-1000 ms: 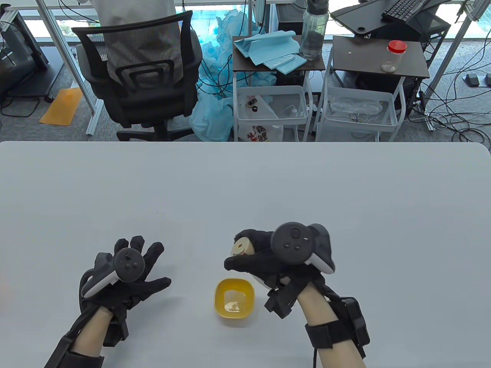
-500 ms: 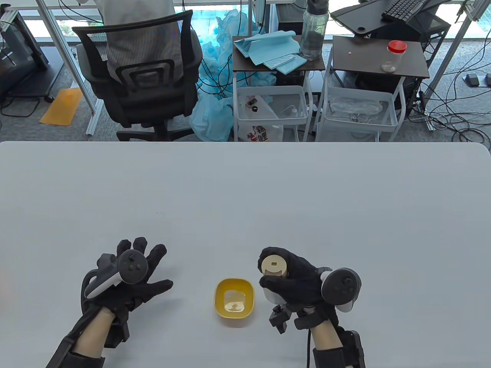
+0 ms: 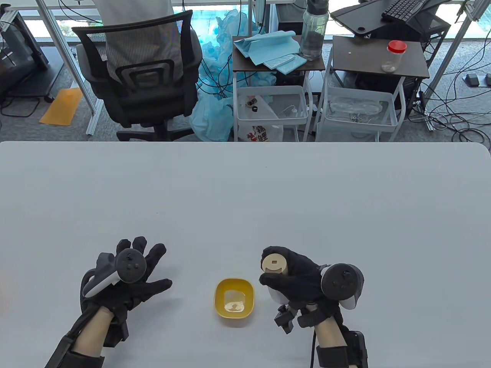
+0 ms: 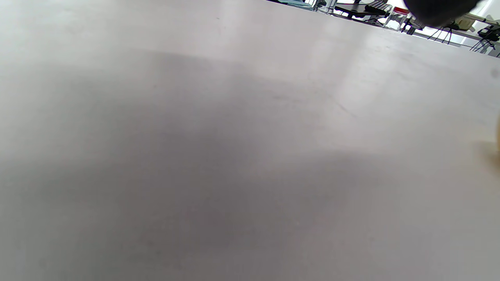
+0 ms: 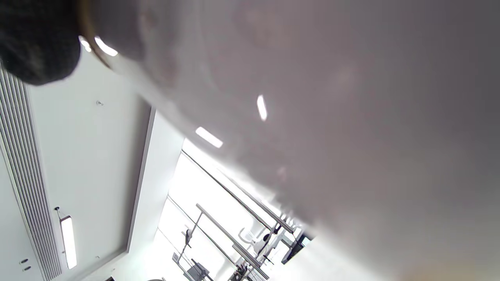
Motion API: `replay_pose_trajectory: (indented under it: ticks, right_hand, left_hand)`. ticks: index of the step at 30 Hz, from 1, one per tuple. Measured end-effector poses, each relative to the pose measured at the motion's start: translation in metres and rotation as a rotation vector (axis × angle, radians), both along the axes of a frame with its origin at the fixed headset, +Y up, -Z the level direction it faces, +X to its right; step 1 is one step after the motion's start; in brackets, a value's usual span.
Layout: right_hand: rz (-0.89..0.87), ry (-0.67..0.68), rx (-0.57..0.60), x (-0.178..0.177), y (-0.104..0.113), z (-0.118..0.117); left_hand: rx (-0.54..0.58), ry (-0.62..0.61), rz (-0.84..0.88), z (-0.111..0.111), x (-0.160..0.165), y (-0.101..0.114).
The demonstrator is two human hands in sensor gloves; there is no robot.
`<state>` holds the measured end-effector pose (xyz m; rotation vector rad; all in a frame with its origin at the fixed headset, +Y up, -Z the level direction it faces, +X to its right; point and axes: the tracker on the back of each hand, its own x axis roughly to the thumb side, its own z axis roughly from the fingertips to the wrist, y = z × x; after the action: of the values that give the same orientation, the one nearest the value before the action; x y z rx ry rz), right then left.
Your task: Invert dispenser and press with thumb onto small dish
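Gripping tight, the dispenser [image 3: 274, 264] is being held by the right hand [image 3: 297, 281], gloved fingers [image 3: 277, 281] being wrapped around its body, its round beige end being turned up toward the camera; it is being kept just right of the small yellow dish [image 3: 234, 301], which is sitting on the counter [image 3: 245, 191] with a pale residue inside; the left hand [image 3: 128, 276] is being held flat, fingers spread, grasping nothing, well left of the dish.

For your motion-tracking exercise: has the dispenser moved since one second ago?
Yes. The dispenser, gripped by the right hand, has shifted rightward and toward the person, from beyond the yellow dish to its right side.
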<state>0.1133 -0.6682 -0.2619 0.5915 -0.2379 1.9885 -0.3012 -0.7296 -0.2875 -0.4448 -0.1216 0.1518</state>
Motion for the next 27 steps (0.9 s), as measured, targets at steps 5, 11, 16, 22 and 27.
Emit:
replay_pose_trajectory:
  ticks: [5,11,16,22,27]
  right_hand:
    - [0.393,0.164,-0.286,-0.014,0.037,-0.014]
    - [0.997,0.202,-0.485,-0.067,0.057,-0.033]
    - [1.491,0.193,-0.499,-0.125,0.042,-0.044]
    - [1.781,0.249,-0.46,-0.176,0.012,-0.047]
    - [1.913,0.288,-0.427,-0.198,-0.004,-0.047]
  left_hand:
    - [0.002,-0.008,0.002,0.001,0.001,0.0]
    - [0.006,-0.026,0.003,0.001,0.004,0.0]
    - [-0.009,-0.035,-0.004,-0.003,0.006,-0.004]
    - [-0.013,-0.045,-0.016,-0.004,0.008,-0.005]
    - [-0.01,-0.048,-0.017,-0.004,0.009,-0.005]
